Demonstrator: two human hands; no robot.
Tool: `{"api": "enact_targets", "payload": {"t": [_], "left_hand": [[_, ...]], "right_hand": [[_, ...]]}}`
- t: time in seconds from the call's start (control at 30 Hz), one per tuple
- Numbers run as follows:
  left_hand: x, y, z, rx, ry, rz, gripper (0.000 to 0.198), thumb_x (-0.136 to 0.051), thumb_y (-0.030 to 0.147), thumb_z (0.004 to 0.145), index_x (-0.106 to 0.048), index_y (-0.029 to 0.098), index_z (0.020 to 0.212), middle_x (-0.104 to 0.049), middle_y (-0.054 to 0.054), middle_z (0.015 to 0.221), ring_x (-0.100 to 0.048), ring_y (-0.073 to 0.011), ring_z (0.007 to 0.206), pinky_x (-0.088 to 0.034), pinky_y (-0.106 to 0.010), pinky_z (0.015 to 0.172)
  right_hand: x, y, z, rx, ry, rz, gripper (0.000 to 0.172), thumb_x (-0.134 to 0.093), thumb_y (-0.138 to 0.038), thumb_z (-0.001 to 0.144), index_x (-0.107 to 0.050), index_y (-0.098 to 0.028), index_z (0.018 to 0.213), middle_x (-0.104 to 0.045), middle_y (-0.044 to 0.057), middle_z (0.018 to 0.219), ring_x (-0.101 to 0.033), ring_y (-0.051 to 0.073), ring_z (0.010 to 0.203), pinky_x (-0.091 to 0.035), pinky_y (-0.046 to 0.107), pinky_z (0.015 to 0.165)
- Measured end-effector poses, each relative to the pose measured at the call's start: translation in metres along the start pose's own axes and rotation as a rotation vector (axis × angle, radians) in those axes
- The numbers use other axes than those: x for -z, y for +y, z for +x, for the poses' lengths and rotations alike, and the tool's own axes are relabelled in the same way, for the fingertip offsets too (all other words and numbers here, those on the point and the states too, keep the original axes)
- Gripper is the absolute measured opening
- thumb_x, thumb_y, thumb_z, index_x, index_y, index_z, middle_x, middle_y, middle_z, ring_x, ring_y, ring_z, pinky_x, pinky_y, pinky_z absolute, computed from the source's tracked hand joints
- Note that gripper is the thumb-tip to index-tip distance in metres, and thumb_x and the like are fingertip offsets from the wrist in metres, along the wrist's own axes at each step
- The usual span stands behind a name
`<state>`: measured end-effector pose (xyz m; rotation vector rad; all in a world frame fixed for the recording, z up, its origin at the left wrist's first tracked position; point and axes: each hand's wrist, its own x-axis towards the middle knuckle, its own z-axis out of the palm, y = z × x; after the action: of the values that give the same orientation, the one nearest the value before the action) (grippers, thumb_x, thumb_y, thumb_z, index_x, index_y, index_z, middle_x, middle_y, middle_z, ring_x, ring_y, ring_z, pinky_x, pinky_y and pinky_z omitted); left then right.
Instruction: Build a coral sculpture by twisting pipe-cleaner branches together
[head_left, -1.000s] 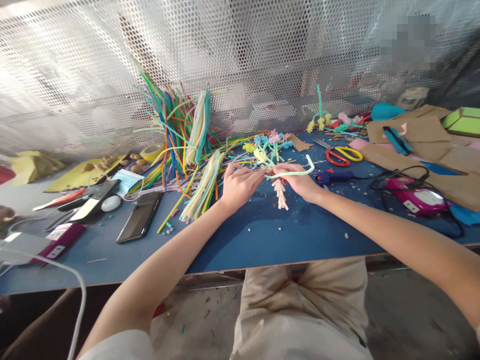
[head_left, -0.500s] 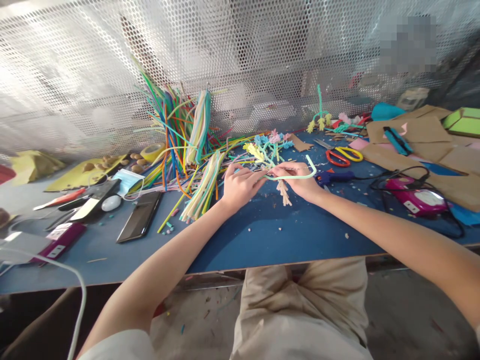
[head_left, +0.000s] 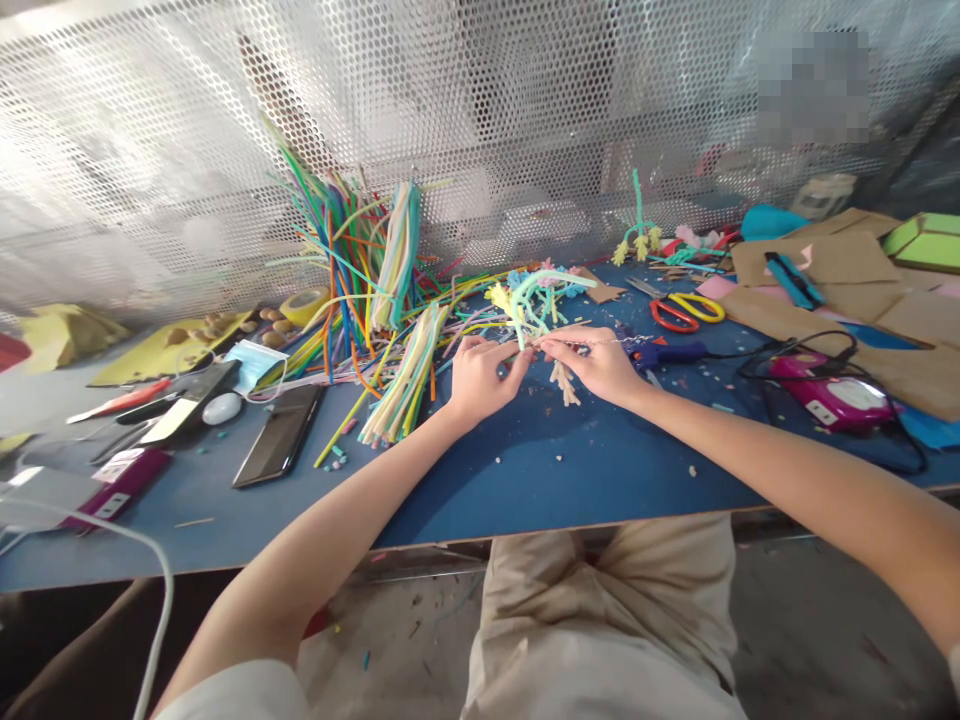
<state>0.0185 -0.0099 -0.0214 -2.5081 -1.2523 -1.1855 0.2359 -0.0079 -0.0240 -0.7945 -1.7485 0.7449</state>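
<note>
Near the middle of the worktop (head_left: 525, 470), the left hand (head_left: 480, 378) and right hand (head_left: 600, 365) are pinching the fuzzy wire flowers (head_left: 525, 295) by the stems. They are looking light and bendy; holding the stems is seeming safest.

The left hand (head_left: 480, 375) and right hand (head_left: 596, 362) each have a grip on the pipe-cleaner bunch (head_left: 534, 300), but their fingers cover the spot where its stems join. Top right, a blurred patch (head_left: 814, 85) gives nothing away. Behind the perforated screen (head_left: 187, 150) there are only hazy shapes. The worktop (head_left: 540, 470) runs off both sides, and the green box (head_left: 926, 242) is clipped by the right edge.
</note>
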Motion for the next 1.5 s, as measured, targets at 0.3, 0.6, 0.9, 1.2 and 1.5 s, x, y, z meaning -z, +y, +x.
{"api": "enact_targets", "payload": {"t": [0.3, 0.6, 0.9, 1.2, 1.5], "left_hand": [[0.0, 0.0, 0.001, 0.276, -0.189, -0.587, 0.049, -0.055, 0.058, 0.104, -0.082, 0.017, 0.099, -0.083, -0.006, 0.088, -0.07, -0.0176, 0.069, -0.055, -0.03, 0.071], [-0.009, -0.007, 0.005, 0.588, 0.014, -0.891, 0.045, -0.065, 0.062, 0.094, -0.072, 0.018, 0.09, -0.078, -0.005, 0.081, -0.074, -0.0178, 0.066, -0.061, -0.03, 0.065], [-0.014, -0.014, 0.007, 0.682, -0.093, -0.869, 0.042, -0.068, 0.062, 0.092, -0.061, 0.02, 0.099, -0.074, -0.001, 0.074, -0.066, -0.0123, 0.046, -0.036, -0.019, 0.037], [-0.009, -0.006, 0.004, 0.538, -0.134, -0.856, 0.046, -0.078, 0.059, 0.087, -0.065, 0.018, 0.103, -0.071, 0.001, 0.066, -0.063, -0.0125, 0.047, -0.053, -0.025, 0.049], [-0.001, -0.005, 0.007, 0.44, -0.214, -0.893, 0.039, -0.066, 0.053, 0.095, -0.074, 0.016, 0.105, -0.081, -0.008, 0.091, -0.069, -0.0153, 0.066, -0.057, -0.027, 0.062]], "right_hand": [[0.002, 0.001, 0.0, 0.109, 0.015, -0.103, 0.025, -0.067, -0.042, 0.099, -0.086, -0.027, 0.1, -0.085, 0.005, 0.099, -0.077, 0.025, 0.094, -0.059, 0.041, 0.088], [0.002, -0.002, 0.0, 0.087, 0.011, -0.102, 0.026, -0.066, -0.044, 0.1, -0.086, -0.029, 0.1, -0.084, 0.004, 0.097, -0.077, 0.025, 0.095, -0.058, 0.042, 0.093], [0.002, -0.004, -0.001, 0.224, -0.058, -0.156, 0.023, -0.066, -0.043, 0.1, -0.086, -0.033, 0.104, -0.084, 0.002, 0.091, -0.073, 0.025, 0.093, -0.053, 0.045, 0.093], [0.002, -0.004, 0.0, 0.248, -0.067, -0.198, 0.023, -0.066, -0.041, 0.1, -0.085, -0.029, 0.097, -0.083, 0.002, 0.085, -0.072, 0.024, 0.084, -0.052, 0.043, 0.089], [0.002, -0.001, 0.0, 0.1, 0.043, -0.12, 0.023, -0.069, -0.043, 0.097, -0.084, -0.027, 0.092, -0.083, 0.003, 0.09, -0.075, 0.025, 0.089, -0.057, 0.042, 0.089]]}}
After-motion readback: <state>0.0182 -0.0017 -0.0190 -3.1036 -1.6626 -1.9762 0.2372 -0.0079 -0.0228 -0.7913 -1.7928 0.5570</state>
